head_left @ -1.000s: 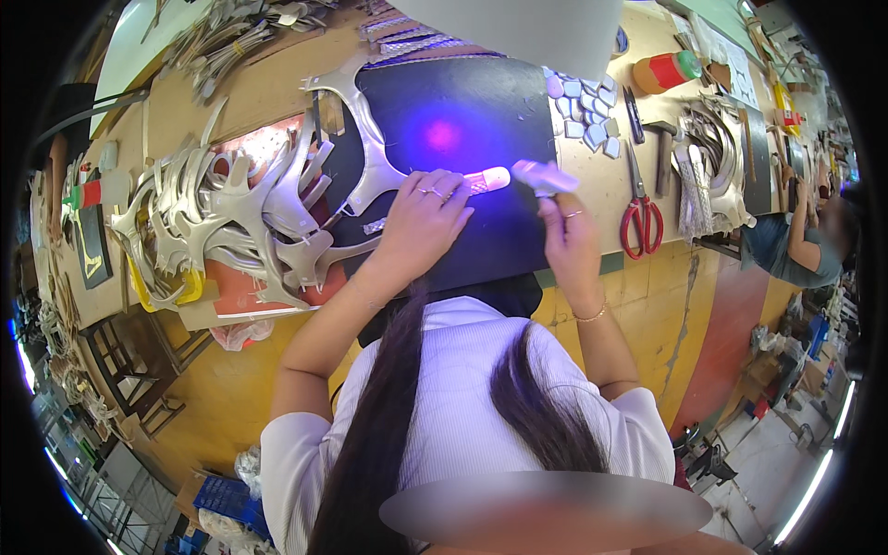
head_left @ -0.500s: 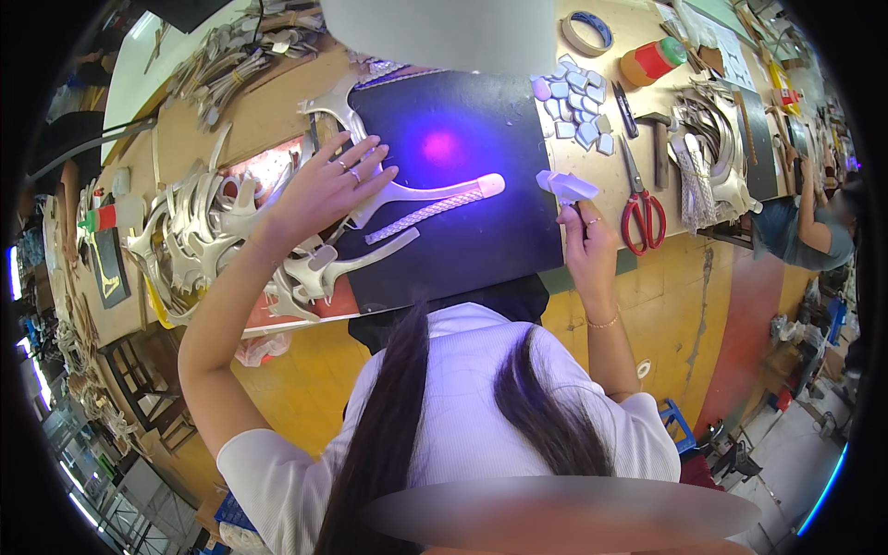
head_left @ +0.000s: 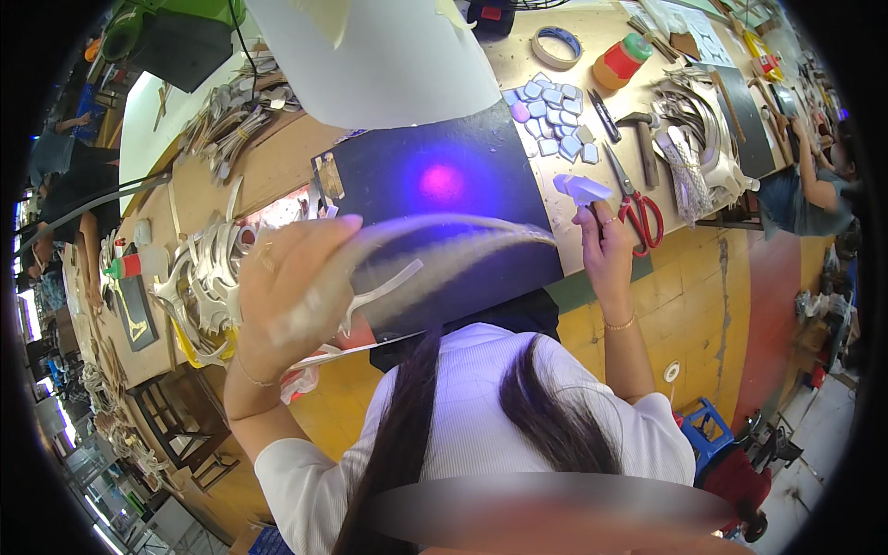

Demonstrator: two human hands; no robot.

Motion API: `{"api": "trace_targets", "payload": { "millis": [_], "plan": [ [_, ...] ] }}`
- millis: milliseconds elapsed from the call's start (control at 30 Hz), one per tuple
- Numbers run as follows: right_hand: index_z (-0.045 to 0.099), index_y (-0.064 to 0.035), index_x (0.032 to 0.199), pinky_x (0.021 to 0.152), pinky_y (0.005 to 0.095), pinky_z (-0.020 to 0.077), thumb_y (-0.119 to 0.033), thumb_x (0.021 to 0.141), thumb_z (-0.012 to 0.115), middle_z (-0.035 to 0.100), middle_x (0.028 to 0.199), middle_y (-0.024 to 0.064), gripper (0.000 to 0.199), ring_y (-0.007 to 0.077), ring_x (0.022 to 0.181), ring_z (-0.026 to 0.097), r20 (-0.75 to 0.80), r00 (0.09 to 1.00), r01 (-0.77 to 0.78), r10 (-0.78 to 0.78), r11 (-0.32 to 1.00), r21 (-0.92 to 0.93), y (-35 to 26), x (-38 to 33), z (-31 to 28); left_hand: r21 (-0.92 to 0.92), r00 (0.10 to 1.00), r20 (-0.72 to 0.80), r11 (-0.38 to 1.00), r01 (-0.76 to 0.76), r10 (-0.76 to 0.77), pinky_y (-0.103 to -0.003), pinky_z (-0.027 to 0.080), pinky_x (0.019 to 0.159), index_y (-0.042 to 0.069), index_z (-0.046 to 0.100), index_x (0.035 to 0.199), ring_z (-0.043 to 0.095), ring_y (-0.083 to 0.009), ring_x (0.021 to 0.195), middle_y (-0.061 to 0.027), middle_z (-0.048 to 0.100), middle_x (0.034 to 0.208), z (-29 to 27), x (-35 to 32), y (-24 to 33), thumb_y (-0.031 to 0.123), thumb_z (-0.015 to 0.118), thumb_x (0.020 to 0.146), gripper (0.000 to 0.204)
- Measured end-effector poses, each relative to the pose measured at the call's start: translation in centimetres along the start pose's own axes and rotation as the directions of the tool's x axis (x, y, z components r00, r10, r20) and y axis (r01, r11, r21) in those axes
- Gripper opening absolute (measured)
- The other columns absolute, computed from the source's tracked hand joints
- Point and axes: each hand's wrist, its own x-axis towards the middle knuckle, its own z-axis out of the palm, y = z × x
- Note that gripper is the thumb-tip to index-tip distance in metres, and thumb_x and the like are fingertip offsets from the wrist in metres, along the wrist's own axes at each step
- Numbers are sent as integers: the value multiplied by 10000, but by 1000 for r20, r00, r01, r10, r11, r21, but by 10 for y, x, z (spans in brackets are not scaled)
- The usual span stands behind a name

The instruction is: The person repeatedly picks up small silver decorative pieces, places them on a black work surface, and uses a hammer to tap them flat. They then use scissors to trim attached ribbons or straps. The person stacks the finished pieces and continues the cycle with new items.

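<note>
Lifting the long, curved, pale strip (head_left: 435, 250) clear of the dark blue mat (head_left: 444, 199), your left hand (head_left: 282, 291) is closed around its near end (the strip is blurred, so its material is hard to tell). Keep that hold firm and support the far tip, which hangs out over the mat toward your right hand (head_left: 606, 250). That hand pinches a small pale lilac piece (head_left: 581, 190) just above the counter (head_left: 277, 166). Beyond it lie red-handled scissors (head_left: 638, 213) and a cluster of pale blue tiles (head_left: 555, 116); farther off stands an orange jar with a green lid (head_left: 622, 60).
</note>
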Motion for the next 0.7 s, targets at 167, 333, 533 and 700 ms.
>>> {"api": "trace_targets", "payload": {
  "millis": [167,333,533,700],
  "plan": [
    [635,0,1156,545,310,417,-118,1002,561,613,730,91,207,162,577,520,41,999,30,-28,999,-41,7,-3,6,-571,633,612,289,769,-475,-318,565,618,-31,563,1179,681,-198,665,-112,682,895,82,-28,-41,72,535,943,259],
    [620,-72,1303,542,373,446,-117,961,615,597,750,119,345,280,573,556,174,968,212,-179,958,-194,-8,-11,24,-521,489,720,81,849,-492,-278,592,574,-30,521,1207,684,-172,653,-83,661,856,130,-64,-60,63,513,948,276],
    [562,-153,1391,535,382,467,-157,941,633,566,742,93,455,282,585,580,111,919,385,-378,922,-49,-44,-16,8,-548,516,680,108,830,-521,-269,564,508,-52,498,1226,691,-204,601,-89,655,827,117,-54,-62,10,493,898,334],
    [525,-181,1424,520,370,467,-140,919,650,509,729,81,522,271,566,562,478,854,387,-208,866,-315,-45,-11,28,-575,550,644,138,806,-531,-276,555,494,-60,527,1207,662,-177,545,-59,622,746,110,-42,-57,35,525,891,329]
  ]
}}
